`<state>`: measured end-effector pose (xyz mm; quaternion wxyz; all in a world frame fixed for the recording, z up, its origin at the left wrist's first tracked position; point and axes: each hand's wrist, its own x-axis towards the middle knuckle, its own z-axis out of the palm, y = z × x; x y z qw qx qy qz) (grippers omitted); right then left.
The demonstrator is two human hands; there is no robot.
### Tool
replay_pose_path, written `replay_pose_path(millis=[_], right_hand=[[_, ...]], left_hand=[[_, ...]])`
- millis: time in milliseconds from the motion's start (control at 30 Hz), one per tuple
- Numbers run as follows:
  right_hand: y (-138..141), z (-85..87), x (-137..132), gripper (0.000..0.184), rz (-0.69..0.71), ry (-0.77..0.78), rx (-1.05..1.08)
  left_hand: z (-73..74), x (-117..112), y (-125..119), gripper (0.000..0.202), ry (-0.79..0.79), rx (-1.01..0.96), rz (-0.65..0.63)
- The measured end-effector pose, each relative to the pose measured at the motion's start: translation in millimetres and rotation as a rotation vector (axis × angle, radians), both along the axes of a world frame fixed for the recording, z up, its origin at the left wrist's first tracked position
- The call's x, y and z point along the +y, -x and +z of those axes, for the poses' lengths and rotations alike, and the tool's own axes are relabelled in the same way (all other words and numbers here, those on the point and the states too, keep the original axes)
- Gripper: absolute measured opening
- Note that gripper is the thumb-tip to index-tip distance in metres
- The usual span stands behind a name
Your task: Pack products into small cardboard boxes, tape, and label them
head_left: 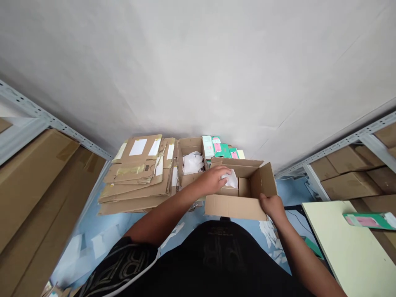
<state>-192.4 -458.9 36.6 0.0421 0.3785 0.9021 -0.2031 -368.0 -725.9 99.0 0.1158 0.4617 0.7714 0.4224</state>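
An open cardboard box (235,204) sits in front of me with its flaps up. My left hand (216,178) reaches into it, fingers curled over white crumpled paper (231,180) inside. My right hand (272,205) grips the box's near right corner, fingers closed on the flap edge. A second open box (188,148) behind it also contains white paper.
A stack of flattened cardboard (139,177) lies to the left. Green and pink packets (221,149) stand behind the boxes. Metal shelving with big cartons stands at left (34,173) and right (349,173). A pale table (349,247) with a green packet (369,220) is at right. Paper scraps litter the blue floor (93,243).
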Motion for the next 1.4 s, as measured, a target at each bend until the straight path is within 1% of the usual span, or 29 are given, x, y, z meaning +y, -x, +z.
replay_pose_path(millis=[67, 133, 233, 333, 500, 633, 700, 767, 867, 933, 1033, 1133, 1233, 1300, 1400], right_hand=[[-8.9, 1.3, -4.0, 0.048, -0.024, -0.009, -0.035], [-18.9, 1.4, -6.9, 0.05, -0.046, -0.013, -0.055], [-33.3, -0.6, -11.3, 0.049, -0.066, -0.006, -0.04], [-43.6, -3.9, -16.4, 0.047, -0.085, -0.014, -0.032], [-50.8, -8.3, -17.9, 0.044, -0.089, 0.012, 0.011], [-54.7, -10.2, -5.5, 0.045, -0.075, 0.046, 0.003], [-57.8, -11.6, 4.4, 0.046, -0.07, 0.044, -0.022], [-61.7, -13.3, 16.5, 0.046, -0.055, 0.048, -0.032], [-68.1, -16.1, 38.8, 0.044, -0.033, 0.066, -0.008], [-71.9, -18.0, 55.8, 0.044, -0.035, 0.074, 0.002], [-76.0, -21.0, 81.3, 0.043, -0.02, 0.085, 0.006], [-79.5, -23.8, 104.5, 0.041, 0.011, 0.101, 0.031], [-85.1, -25.6, 126.7, 0.041, 0.005, 0.125, 0.042], [-90.4, -26.0, 142.1, 0.042, -0.008, 0.142, 0.037], [-100.3, -25.9, 165.4, 0.041, -0.05, 0.165, 0.061]], left_hand=[[-18.1, 6.2, -8.0, 0.04, 0.083, 0.035, -0.038], [-31.0, 5.6, -12.1, 0.045, 0.118, 0.061, -0.076], [-39.1, 1.2, -16.3, 0.047, 0.104, 0.077, -0.17], [-39.6, 4.7, -25.5, 0.044, 0.109, 0.119, -0.237], [-38.9, 28.1, -53.9, 0.04, 0.156, 0.175, -0.329], [-40.3, 42.3, -66.6, 0.042, 0.314, 0.137, -0.318], [-37.6, 44.9, -68.5, 0.043, 0.309, 0.115, -0.331], [-31.0, 46.6, -69.8, 0.043, 0.241, 0.099, -0.343], [-16.9, 52.2, -72.0, 0.038, 0.184, 0.082, -0.289], [-8.6, 57.6, -73.5, 0.036, 0.168, 0.073, -0.222], [-0.8, 64.6, -75.0, 0.036, 0.144, 0.066, -0.101], [3.0, 69.4, -76.6, 0.035, 0.145, 0.068, 0.019], [5.0, 77.5, -80.5, 0.033, 0.141, 0.06, 0.108], [5.2, 87.3, -84.6, 0.031, 0.125, 0.066, 0.137], [4.7, 108.5, -90.8, 0.031, 0.088, 0.098, 0.141]])
